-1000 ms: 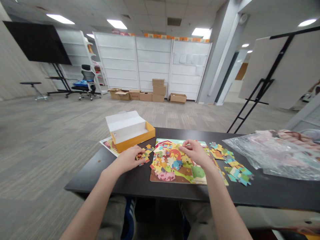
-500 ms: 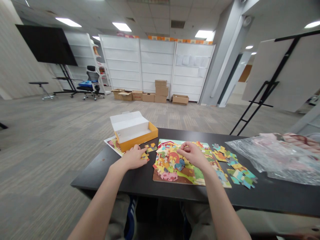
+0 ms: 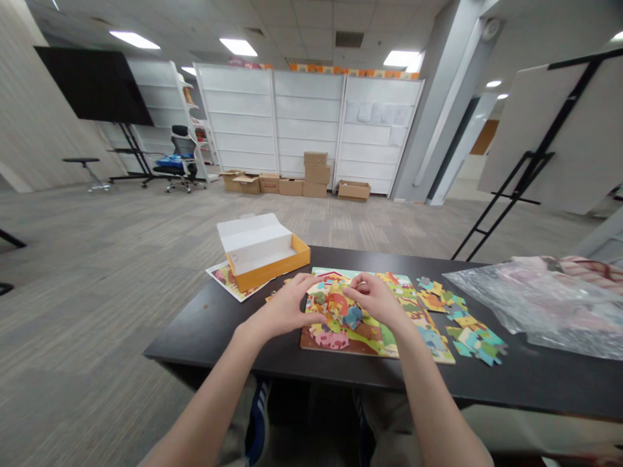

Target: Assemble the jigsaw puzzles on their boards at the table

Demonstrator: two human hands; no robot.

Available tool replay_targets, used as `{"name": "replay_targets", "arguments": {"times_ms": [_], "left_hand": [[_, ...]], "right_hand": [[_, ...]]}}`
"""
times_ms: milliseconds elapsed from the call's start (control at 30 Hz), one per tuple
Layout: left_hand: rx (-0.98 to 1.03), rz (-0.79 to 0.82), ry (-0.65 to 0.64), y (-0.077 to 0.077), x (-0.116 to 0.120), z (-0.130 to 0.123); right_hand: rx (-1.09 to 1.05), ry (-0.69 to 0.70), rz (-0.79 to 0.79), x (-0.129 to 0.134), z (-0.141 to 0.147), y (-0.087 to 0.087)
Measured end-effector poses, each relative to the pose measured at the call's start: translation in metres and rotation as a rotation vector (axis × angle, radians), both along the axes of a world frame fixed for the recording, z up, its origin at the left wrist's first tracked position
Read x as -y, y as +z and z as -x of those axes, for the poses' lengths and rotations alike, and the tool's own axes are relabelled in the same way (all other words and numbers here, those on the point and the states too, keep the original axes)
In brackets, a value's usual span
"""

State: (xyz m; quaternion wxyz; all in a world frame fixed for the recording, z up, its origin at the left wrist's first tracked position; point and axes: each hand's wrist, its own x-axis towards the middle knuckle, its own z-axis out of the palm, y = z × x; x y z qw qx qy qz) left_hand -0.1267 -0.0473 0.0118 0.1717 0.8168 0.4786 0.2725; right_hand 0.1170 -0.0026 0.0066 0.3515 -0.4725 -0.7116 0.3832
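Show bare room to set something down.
Bare table: left front corner, in front of box and sheet; right front, in front of the bag; strip behind the board. Crowded: board, with heaped pieces and left hand and right hand over it; loose pieces right of it.

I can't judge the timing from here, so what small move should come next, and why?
Probably lower the left hand to steady the heap of pieces: it is open at the heap's left side, thumb and fingers apart. The right hand is at the other side, fingertips close together, over the puzzle board; whether they grip a piece is unclear.
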Motion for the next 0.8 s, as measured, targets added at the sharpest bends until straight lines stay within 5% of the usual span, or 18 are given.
{"name": "replay_targets", "arguments": {"times_ms": [200, 533, 633, 800], "left_hand": [[0.089, -0.065, -0.096, -0.008, -0.005, -0.037], [0.05, -0.103, -0.042, -0.011, -0.015, -0.045], [-0.01, -0.078, 0.049, -0.007, -0.021, -0.026], [-0.18, 0.023, 0.387, -0.01, -0.03, 0.012]], "right_hand": [[-0.052, 0.011, 0.029, -0.001, 0.004, -0.008], [-0.085, -0.022, 0.008, -0.006, 0.008, -0.011], [-0.099, 0.009, 0.054, -0.004, 0.006, -0.006], [-0.052, -0.042, 0.014, -0.006, -0.013, 0.0]]}}
